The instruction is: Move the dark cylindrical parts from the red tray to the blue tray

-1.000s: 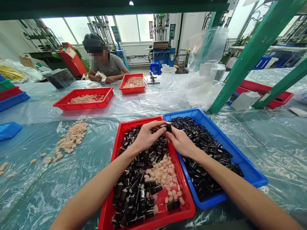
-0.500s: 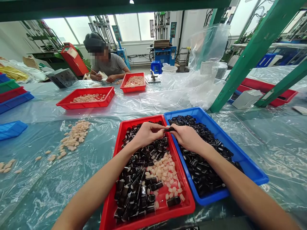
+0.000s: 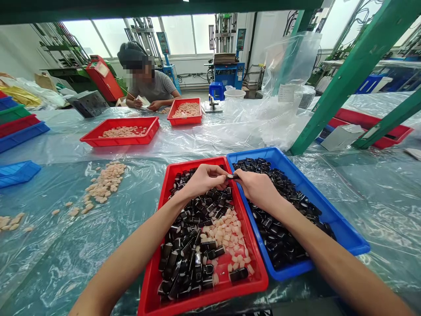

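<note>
Between the fingertips of both hands is a small glossy black piece [image 3: 234, 176] with a pale oval end. My left hand [image 3: 208, 179] pinches its left end, above the red tray [image 3: 210, 298]. Closed on the other end is my right hand [image 3: 255, 184], over the inner edge of the blue tray [image 3: 350, 239]. Black pieces [image 3: 184, 259] with pale ends fill much of the red tray, beside a heap of small cream-coloured pieces [image 3: 226, 232]. More black pieces [image 3: 279, 232] lie heaped in the blue tray.
Loose cream pieces [image 3: 107, 180] lie on the plastic-covered table at left. Two red trays [image 3: 121, 141] of them stand farther back, near a seated co-worker [image 3: 158, 87]. A green post [image 3: 342, 79] slants down at right by a clear plastic bag [image 3: 286, 87]. Stacked trays [image 3: 23, 131] stand far left.
Both hands stay together over the trays. The black piece between them has turned slightly, so its pale end shows more. The camera view has shifted a little.
</note>
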Demonstrator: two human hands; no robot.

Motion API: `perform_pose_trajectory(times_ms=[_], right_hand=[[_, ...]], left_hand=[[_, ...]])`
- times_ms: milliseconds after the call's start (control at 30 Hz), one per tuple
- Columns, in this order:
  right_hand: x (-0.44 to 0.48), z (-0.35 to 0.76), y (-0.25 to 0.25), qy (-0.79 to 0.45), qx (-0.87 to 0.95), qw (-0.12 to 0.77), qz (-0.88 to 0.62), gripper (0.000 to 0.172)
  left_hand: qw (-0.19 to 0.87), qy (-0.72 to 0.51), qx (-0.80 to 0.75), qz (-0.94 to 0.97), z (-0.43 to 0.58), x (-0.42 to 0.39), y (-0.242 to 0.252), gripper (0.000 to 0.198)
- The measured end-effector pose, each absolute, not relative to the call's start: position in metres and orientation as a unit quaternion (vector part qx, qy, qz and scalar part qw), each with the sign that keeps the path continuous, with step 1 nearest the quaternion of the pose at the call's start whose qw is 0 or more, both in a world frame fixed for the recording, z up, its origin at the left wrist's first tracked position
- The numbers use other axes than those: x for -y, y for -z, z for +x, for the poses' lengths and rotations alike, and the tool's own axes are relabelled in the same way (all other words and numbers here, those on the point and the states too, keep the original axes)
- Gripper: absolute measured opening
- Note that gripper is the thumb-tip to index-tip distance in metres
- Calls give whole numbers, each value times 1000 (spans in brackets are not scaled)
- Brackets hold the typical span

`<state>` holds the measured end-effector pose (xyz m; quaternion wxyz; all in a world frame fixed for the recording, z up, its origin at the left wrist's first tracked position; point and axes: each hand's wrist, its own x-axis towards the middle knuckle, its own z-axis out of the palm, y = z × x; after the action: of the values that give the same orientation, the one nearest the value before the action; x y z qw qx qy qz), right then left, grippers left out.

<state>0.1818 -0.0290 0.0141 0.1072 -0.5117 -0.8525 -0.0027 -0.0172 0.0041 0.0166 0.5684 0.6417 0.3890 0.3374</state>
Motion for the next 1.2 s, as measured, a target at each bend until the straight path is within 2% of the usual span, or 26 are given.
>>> perform_pose_trajectory(times_ms=[100,167,367,433,567,633,800,900,1200], right_hand=[[28,181,-14,5,852,107,-512,20],[27,181,-13,2,851,101,-515,19],[22,181,-7,-67,842,123,-521,20],[19,183,-6,-111,837,150,-514,19],[16,190,-11,-194,838,208,-466,22],[16,193,-14,-198,842,211,-456,23],[20,193,-16,-110,857,112,-491,21],[23,190,-16,-76,869,60,-486,23],[28,183,-16,-21,869,1,-494,24]], left_hand=[[571,-348,-390,633,-15,-3,-16,14],[536,-358,-404,649,-14,-2,-14,14],[337,-358,-452,744,-11,3,-7,21],[347,-370,-447,737,-11,2,-7,24],[453,-421,-398,677,-13,-1,-8,29],[436,-431,-384,690,-14,-3,-10,28],[268,-412,-366,790,-13,2,-14,25],[245,-392,-317,828,-11,6,-14,24],[202,-357,-302,861,-14,1,-10,23]])
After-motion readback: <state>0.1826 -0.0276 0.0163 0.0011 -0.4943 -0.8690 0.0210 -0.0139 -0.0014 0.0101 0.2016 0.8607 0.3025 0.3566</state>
